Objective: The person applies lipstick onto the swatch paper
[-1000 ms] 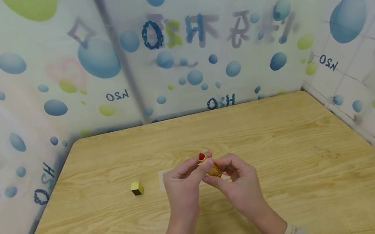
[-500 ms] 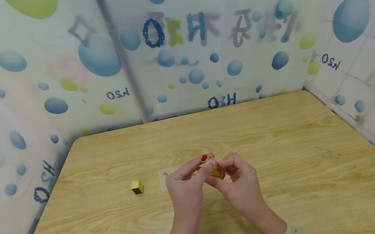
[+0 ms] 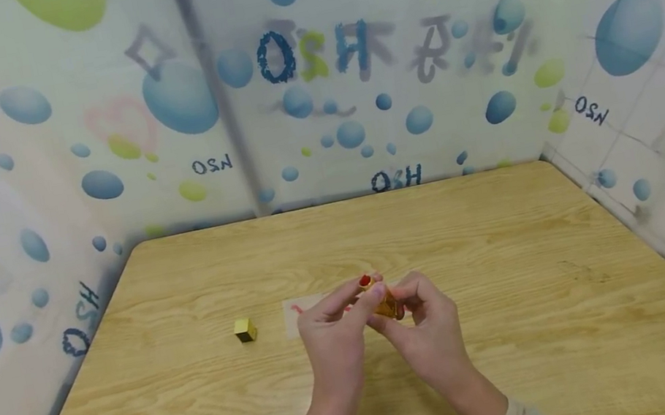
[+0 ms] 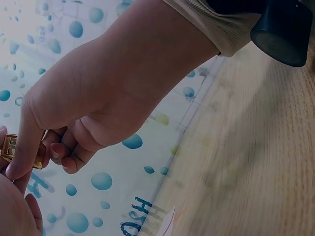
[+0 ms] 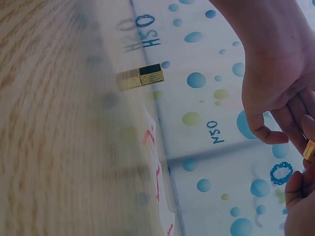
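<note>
A gold lipstick (image 3: 385,305) with a red tip (image 3: 365,280) is held between both hands above the middle of the table, tilted with its tip up and to the left. My left hand (image 3: 332,334) pinches its upper part between thumb and fingers. Lower down, the right hand (image 3: 432,331) grips the base end. Only a piece of the gold lipstick tube (image 4: 9,147) shows in the left wrist view, the rest lying behind fingers. To the left on the tabletop stands a small boxy gold cap (image 3: 245,330), also seen as a gold cap (image 5: 151,74) in the right wrist view.
A white paper (image 3: 293,320) with red strokes lies on the wooden table (image 3: 207,407) beneath and behind the hands, which partly cover it. A curtain-like wall (image 3: 341,102) with blue and green spots encloses the table's back and sides.
Both hands stay on the lipstick and have shifted slightly to the right. The red tip now stands out a little less from the gold rim. More red strokes on the paper show beside the left hand.
</note>
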Demonstrator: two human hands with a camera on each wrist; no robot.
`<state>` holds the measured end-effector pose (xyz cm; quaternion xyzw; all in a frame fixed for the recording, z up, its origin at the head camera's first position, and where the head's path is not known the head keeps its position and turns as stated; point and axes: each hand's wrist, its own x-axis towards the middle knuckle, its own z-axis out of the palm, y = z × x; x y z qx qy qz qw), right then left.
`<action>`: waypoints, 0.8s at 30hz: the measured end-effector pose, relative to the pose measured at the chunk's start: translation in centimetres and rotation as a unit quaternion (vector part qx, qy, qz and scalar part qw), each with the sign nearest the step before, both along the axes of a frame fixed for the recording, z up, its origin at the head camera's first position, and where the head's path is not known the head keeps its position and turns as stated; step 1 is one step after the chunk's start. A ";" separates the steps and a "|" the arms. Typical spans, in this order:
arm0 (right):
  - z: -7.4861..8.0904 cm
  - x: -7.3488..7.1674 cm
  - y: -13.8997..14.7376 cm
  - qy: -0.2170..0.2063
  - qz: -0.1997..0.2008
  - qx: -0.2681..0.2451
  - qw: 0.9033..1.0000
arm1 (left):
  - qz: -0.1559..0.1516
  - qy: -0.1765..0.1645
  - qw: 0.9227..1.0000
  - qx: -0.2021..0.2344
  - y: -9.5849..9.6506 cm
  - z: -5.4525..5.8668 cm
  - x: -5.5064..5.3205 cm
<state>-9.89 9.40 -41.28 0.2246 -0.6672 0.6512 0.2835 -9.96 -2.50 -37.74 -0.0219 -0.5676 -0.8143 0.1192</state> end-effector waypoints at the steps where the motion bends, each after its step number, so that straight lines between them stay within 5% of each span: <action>1: 0.0 0.0 0.0 0.000 -0.003 0.002 1.000 | 0.000 0.000 1.000 0.000 0.0 0.0 0.0; 13: -0.3 -0.2 0.1 0.081 -0.107 0.091 0.987 | 0.013 0.003 1.000 -0.004 0.5 -0.3 0.1; 21: -0.5 -0.3 -0.2 0.162 -0.214 0.153 0.951 | 0.024 -0.008 1.000 0.007 0.7 -0.4 0.2; 24: -0.5 -0.3 -0.1 0.159 -0.198 0.166 0.953 | 0.014 -0.022 0.999 0.023 0.7 -0.3 0.2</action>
